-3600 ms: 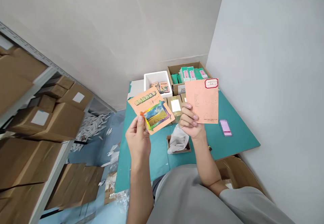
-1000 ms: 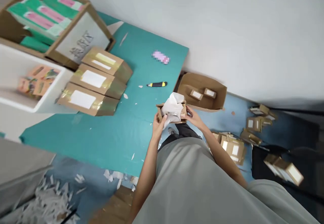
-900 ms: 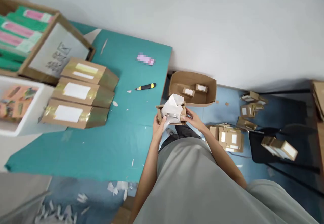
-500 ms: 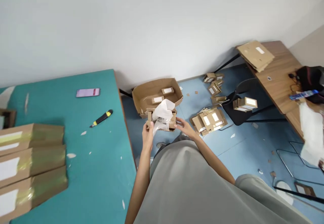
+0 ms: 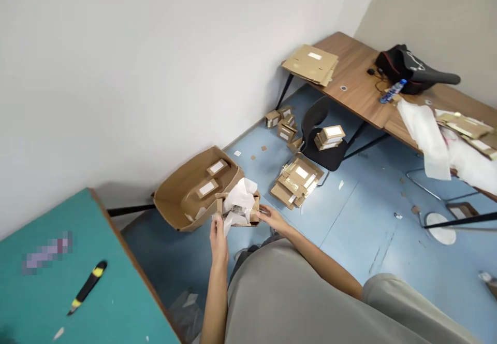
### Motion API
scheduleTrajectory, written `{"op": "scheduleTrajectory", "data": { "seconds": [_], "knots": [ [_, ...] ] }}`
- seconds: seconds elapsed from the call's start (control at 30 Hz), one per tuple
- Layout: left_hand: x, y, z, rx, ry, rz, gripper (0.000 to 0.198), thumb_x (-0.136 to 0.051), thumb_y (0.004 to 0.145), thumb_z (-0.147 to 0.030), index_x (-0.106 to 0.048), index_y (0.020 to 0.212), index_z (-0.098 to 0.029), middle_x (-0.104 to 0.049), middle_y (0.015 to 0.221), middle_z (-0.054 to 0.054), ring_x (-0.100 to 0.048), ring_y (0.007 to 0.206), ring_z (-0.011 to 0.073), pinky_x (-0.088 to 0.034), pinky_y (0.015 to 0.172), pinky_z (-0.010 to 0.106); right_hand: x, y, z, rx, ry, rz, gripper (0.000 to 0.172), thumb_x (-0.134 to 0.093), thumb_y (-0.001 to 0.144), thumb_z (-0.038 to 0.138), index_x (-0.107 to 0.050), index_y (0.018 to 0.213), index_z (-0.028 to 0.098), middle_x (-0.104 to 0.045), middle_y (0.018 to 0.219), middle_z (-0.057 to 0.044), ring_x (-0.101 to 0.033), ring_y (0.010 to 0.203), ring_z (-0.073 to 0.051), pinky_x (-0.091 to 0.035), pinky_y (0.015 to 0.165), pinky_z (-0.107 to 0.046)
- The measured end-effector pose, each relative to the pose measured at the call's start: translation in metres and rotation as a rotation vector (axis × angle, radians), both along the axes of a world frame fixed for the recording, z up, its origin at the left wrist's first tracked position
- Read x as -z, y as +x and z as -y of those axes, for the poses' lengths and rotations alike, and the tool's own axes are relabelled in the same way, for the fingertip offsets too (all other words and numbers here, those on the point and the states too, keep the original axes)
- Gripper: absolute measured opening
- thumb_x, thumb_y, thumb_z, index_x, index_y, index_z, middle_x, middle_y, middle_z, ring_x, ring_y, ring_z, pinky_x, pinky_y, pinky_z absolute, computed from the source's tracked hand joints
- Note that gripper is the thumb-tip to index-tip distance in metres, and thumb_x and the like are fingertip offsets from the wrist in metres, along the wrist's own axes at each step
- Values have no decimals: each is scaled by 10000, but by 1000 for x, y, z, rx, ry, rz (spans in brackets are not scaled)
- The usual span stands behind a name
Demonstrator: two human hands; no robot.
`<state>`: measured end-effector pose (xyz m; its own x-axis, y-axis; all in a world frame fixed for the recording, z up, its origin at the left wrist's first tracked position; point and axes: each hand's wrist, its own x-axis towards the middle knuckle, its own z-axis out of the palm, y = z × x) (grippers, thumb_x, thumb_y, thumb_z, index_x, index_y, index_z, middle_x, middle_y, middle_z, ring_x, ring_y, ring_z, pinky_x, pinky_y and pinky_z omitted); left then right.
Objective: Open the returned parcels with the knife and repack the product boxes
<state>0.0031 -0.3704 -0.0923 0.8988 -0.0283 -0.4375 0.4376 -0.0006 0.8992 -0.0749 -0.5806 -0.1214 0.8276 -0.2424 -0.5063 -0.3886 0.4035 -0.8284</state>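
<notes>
Between my two hands is a small opened cardboard box (image 5: 254, 214), held in front of my body above the floor. White packing paper (image 5: 241, 195) bulges out of its top, with something clear and shiny beneath it that I cannot make out. My left hand (image 5: 219, 239) grips the box's near left side, thumb on the edge. On the right side, my right hand (image 5: 275, 219) holds the box with its fingers against the wall. Just beyond it stands a large open carton (image 5: 174, 194) on the floor, two small labelled boxes (image 5: 207, 187) inside.
A teal table (image 5: 128, 302) at left bears a utility knife (image 5: 88, 287). Flattened cardboard (image 5: 297, 181) lies on the floor, near a black chair (image 5: 330, 161) with small boxes. A wooden desk (image 5: 359, 103) holds cardboard sheets (image 5: 310, 64), a black bag (image 5: 411, 69) and white paper (image 5: 425, 137).
My view has swung to the right, so the teal table sits further left and more of the wooden desk shows. Both hands still hold the opened box.
</notes>
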Motion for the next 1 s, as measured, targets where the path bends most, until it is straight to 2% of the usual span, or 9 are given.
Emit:
{"op": "scheduleTrajectory", "data": {
  "seconds": [0.2,0.33,0.4,0.5,0.6,0.67,0.73,0.83,1.0],
  "knots": [
    [-11,-7,93,357,208,-249,875,-650,1056,-782,-471,1733,-258,-459,1838,188,-452,1715,395,-490,1344,579,-2,-42,61,324,103,-196,656,-939,774,702,-816,1286,310,-774,1516,-63,-702,1363,-337,-620,1013,-444],
    [-35,-4,197,642,242,-299,977,-721,972,-847,-488,1723,-268,-401,1857,236,-459,1700,454,-520,1304,615,-25,-71,121,587,229,-339,507,-923,799,666,-800,1111,286,-829,1269,-70,-726,1243,-312,-615,952,-414],
    [-70,-8,267,749,109,-212,1013,-832,894,-826,-547,1686,-262,-418,1852,223,-422,1718,464,-441,1361,641,-60,-94,173,758,283,-267,491,-919,786,673,-768,1032,275,-826,1203,-86,-736,1217,-321,-625,986,-457],
    [-152,-15,359,870,-552,70,899,-723,958,-858,-561,1693,-367,-361,1908,74,-341,1770,391,-352,1431,575,-140,-134,262,1127,148,290,508,-791,889,746,-766,1148,310,-812,1334,-89,-714,1361,-302,-609,1130,-494],
    [-232,-23,405,923,-846,357,751,-779,999,-744,-606,1663,-439,-378,1902,-17,-258,1798,391,-296,1455,575,-218,-156,324,1361,-166,654,476,-630,1039,685,-722,1370,356,-739,1554,-40,-616,1557,-239,-513,1288,-514],
    [-261,-30,405,936,-868,399,651,-778,1032,-687,-678,1607,-399,-475,1851,15,-323,1774,402,-320,1442,600,-244,-152,335,1348,-245,648,450,-641,1049,639,-736,1353,321,-779,1495,-61,-659,1519,-246,-527,1271,-503],
    [-261,-37,387,945,-828,374,535,-769,1061,-628,-763,1515,-343,-616,1742,68,-477,1699,388,-407,1402,601,-242,-134,324,1285,-245,546,437,-700,1021,625,-762,1274,275,-841,1346,-92,-736,1408,-274,-580,1195,-484],
    [-225,-38,344,901,-639,257,428,-766,1076,-570,-847,1372,-271,-752,1578,118,-629,1579,363,-493,1353,571,-209,-89,287,1115,-217,334,444,-735,1022,627,-763,1241,242,-865,1201,-113,-783,1297,-314,-640,1090,-470],
    [-153,-9,241,567,-358,83,543,-790,1012,-658,-864,1295,-201,-827,1416,167,-723,1454,417,-530,1314,600,-165,-2,203,627,-259,108,405,-754,1122,470,-721,1450,235,-735,1475,-124,-752,1268,-292,-670,1067,-502]
  ]
}}
